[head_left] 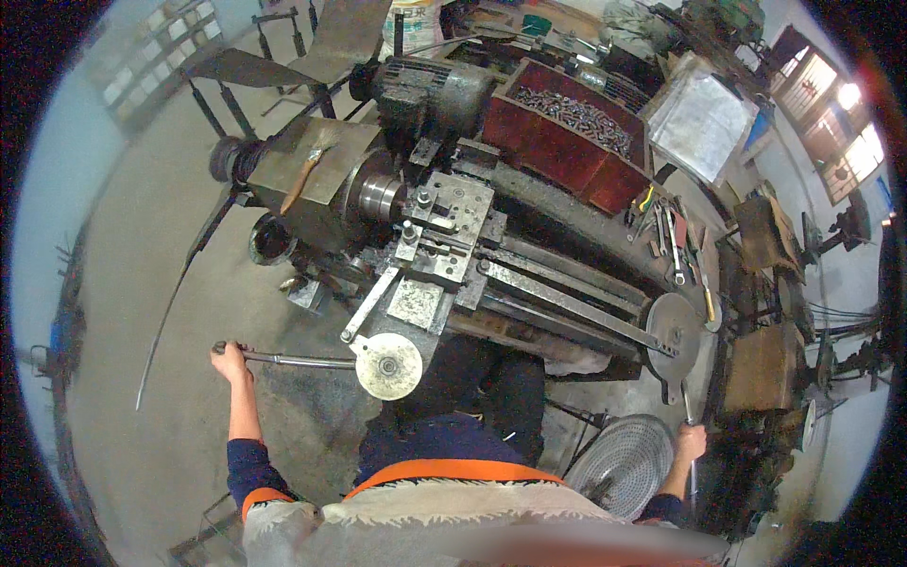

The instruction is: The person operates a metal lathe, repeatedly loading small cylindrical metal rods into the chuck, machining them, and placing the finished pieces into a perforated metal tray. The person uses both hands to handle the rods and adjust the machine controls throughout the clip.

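In front of me stands a small metal lathe with a chuck and a tool slide. My left hand is wrapped round the end of a steel lever, which runs to a pale round disc. A flat link bar joins that disc to the slide. On the right, my right hand is closed round a metal lever rod that hangs from a grey round plate. A long flat bar links this plate to the slide.
A dark red box of small metal parts sits behind the lathe beside a motor. A brush lies on the headstock. Wrenches and other hand tools lie at right. A perforated round metal seat stands near my right arm.
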`<state>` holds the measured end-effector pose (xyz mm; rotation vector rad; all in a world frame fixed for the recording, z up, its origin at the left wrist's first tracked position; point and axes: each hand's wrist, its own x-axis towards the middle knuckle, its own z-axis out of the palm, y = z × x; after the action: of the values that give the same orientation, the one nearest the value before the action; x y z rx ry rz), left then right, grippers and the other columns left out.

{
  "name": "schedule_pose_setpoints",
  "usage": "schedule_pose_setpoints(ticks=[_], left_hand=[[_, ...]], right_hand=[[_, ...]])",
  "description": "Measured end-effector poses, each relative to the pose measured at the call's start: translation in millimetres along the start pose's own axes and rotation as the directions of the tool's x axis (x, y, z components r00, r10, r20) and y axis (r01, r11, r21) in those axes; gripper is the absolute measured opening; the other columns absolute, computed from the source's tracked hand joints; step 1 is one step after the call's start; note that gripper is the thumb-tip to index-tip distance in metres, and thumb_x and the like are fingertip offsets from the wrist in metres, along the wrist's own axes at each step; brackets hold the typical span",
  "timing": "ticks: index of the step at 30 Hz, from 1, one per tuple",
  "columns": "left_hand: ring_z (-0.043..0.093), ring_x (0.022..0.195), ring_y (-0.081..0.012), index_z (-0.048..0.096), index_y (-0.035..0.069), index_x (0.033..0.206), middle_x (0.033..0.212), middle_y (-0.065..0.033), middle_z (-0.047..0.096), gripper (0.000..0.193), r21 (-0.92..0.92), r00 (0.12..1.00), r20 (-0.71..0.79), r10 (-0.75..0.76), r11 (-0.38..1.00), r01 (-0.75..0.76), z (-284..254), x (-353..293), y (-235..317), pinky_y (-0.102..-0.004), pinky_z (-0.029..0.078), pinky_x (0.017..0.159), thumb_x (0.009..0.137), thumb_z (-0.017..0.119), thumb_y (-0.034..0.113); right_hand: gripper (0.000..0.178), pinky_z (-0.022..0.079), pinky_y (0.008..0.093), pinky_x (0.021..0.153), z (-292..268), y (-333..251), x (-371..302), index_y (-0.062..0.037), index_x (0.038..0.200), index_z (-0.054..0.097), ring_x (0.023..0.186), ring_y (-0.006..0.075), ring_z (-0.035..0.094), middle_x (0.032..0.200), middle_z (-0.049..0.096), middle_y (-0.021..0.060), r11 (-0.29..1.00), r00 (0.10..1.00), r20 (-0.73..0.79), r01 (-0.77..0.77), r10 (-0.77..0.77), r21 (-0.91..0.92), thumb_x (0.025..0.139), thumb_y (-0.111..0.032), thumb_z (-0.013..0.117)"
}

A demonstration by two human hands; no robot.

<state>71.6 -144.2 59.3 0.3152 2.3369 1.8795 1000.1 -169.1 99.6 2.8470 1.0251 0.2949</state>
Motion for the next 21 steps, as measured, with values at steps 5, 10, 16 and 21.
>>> schedule_pose_setpoints(ticks=[5,10,16,21], left_hand=[[0.056,0.054,-0.019,0.052,-0.006,0.083,0.067,-0.0107,0.057,0.019,0.088,0.99,0.098,-0.099,0.992,0.09,-52,-22,7,-0.0298,0.044,0.047,0.069,0.057,0.007],[0.059,0.058,-0.0232,0.062,-0.006,0.08,0.069,-0.0167,0.062,0.028,0.674,0.931,0.346,0.118,0.659,-0.334,-62,28,37,-0.036,0.047,0.06,0.068,0.06,0.02],[0.06,0.082,-0.0333,0.062,0.0,0.093,0.087,-0.0188,0.062,0.035,0.606,0.745,0.651,0.143,0.492,-0.625,66,73,5,-0.0397,0.048,0.071,0.071,0.061,0.027],[0.059,0.085,-0.0338,0.061,0.001,0.092,0.089,-0.0181,0.062,0.034,0.478,0.476,0.878,-0.041,0.097,-0.873,158,61,-4,-0.0418,0.047,0.075,0.075,0.058,0.03]], right_hand=[[0.033,0.046,0.0449,0.074,5,1,81,-0.0051,0.084,0.058,0.081,0.0358,0.06,0.085,0.062,0.0161,0.995,0.999,-0.009,0.04,-0.041,-0.087,0.071,-0.035,0.053],[0.043,0.043,0.0427,0.083,-2,-15,84,-0.0064,0.102,0.056,0.098,0.0325,0.055,0.105,0.058,0.0155,0.986,0.987,0.07,-0.136,0.143,-0.099,0.069,-0.035,0.058],[0.065,0.037,0.0417,0.091,22,-32,11,-0.001,0.117,0.047,0.11,0.0347,0.046,0.119,0.049,0.0193,0.96,0.941,-0.277,0.243,-0.197,0.141,0.059,-0.022,0.065],[0.049,0.044,0.0398,0.081,-7,-80,-71,0.0014,0.101,0.059,0.092,0.0372,0.056,0.098,0.059,0.0219,0.932,0.991,-0.026,0.134,-0.132,0.336,0.056,-0.018,0.061]])
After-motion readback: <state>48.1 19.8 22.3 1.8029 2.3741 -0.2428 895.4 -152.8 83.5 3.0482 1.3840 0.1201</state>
